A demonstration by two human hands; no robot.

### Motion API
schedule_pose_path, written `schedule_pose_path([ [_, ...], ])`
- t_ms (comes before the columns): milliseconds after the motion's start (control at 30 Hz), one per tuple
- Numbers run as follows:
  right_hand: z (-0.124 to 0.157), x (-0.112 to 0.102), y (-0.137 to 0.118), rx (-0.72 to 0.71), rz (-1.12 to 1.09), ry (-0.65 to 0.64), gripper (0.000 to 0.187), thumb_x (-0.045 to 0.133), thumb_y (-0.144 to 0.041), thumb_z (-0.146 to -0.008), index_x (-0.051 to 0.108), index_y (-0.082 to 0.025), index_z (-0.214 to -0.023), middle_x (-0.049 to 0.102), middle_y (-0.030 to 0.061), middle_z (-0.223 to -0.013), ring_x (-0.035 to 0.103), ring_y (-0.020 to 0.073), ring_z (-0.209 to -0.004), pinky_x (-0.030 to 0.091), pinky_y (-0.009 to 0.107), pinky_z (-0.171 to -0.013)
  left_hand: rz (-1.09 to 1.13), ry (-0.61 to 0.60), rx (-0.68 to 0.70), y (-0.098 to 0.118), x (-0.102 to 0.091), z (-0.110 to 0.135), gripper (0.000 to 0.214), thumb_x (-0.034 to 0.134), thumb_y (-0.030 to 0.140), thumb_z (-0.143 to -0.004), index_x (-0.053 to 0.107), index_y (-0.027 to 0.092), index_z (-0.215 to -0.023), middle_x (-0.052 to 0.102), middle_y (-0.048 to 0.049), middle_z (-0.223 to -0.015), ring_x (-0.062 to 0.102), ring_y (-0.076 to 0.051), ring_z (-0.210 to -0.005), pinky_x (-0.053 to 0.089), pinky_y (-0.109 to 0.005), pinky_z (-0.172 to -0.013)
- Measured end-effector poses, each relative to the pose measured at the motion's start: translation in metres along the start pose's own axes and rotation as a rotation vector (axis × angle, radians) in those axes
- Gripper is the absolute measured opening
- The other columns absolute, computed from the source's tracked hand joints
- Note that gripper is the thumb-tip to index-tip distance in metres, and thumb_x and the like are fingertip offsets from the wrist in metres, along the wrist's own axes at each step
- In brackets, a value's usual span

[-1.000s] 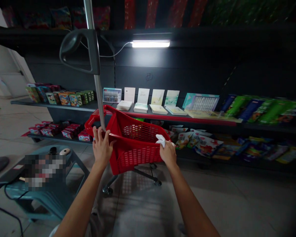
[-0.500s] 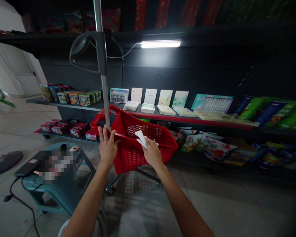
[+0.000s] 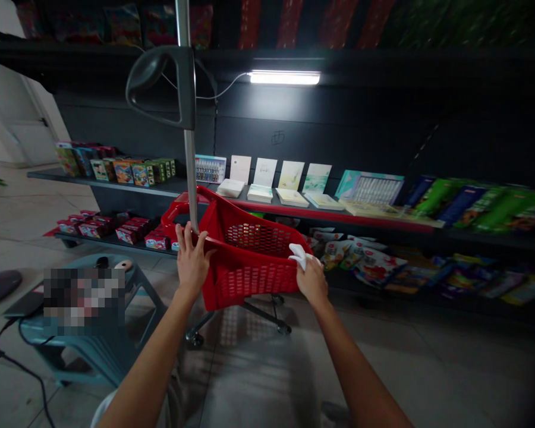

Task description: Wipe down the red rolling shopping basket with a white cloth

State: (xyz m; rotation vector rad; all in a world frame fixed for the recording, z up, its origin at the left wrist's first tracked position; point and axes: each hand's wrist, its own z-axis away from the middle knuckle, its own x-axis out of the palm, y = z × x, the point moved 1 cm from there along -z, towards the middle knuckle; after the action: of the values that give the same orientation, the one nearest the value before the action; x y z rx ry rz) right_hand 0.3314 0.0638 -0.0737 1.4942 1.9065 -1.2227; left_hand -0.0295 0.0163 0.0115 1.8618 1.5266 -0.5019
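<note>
A small red shopping cart (image 3: 258, 279) with a perforated plastic basket stands on wheels in front of me. My left hand (image 3: 191, 261) rests on its rim near the handle, fingers spread, beside the foot of a metal pole (image 3: 189, 172). At the far right end of the basket, my right hand (image 3: 312, 279) is closed around a white cloth (image 3: 298, 254), pressing it on the rim. Part of the cloth sticks out above the fingers; the rest is hidden in the hand.
A grey-blue plastic stool (image 3: 111, 351) at left bears a black device with a cable and blurred items. Behind the cart, a dark shelf (image 3: 151, 191) carries small boxes, books (image 3: 291, 196), and snack bags (image 3: 377, 264). A lit tube lamp (image 3: 285, 77) hangs above.
My right hand has slid the white cloth rightward along the cart's rim to its far end. My left hand stays at the rim by the pole. The view has shifted slightly right.
</note>
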Motion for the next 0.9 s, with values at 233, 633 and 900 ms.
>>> schedule_pose_path([
  [233, 0.024, 0.011, -0.116, -0.258, -0.065, -0.016, 0.045, 0.044, -0.023, -0.1, 0.055, -0.006, -0.14, 0.056, 0.0198, -0.146, 0.045, 0.0287, -0.141, 0.022, 0.05, -0.123, 0.017, 0.002, -0.017, 0.01, 0.002, 0.004, 0.051, 0.068, 0.033, -0.088, 0.058, 0.025, -0.138, 0.019, -0.0128, -0.17, -0.003, -0.038, -0.158, 0.048, -0.057, -0.11],
  [633, 0.037, 0.006, -0.229, -0.411, -0.297, 0.027, 0.049, 0.044, -0.022, -0.1, 0.051, -0.012, -0.147, 0.055, 0.0136, -0.149, 0.046, 0.0263, -0.14, 0.022, 0.048, -0.125, -0.024, -0.034, -0.038, 0.017, -0.008, 0.005, 0.051, 0.068, 0.027, -0.087, 0.057, 0.025, -0.137, 0.02, -0.0118, -0.169, -0.004, -0.036, -0.158, 0.052, -0.053, -0.107],
  [900, 0.03, 0.007, -0.157, -0.536, -0.117, -0.05, 0.062, 0.038, -0.008, -0.093, 0.042, -0.012, -0.155, 0.044, 0.0112, -0.159, 0.04, 0.0224, -0.146, 0.025, 0.043, -0.126, -0.042, -0.052, -0.044, 0.013, -0.009, 0.005, 0.052, 0.065, 0.037, -0.091, 0.055, 0.027, -0.141, 0.019, -0.01, -0.17, -0.002, -0.036, -0.158, 0.053, -0.053, -0.105],
])
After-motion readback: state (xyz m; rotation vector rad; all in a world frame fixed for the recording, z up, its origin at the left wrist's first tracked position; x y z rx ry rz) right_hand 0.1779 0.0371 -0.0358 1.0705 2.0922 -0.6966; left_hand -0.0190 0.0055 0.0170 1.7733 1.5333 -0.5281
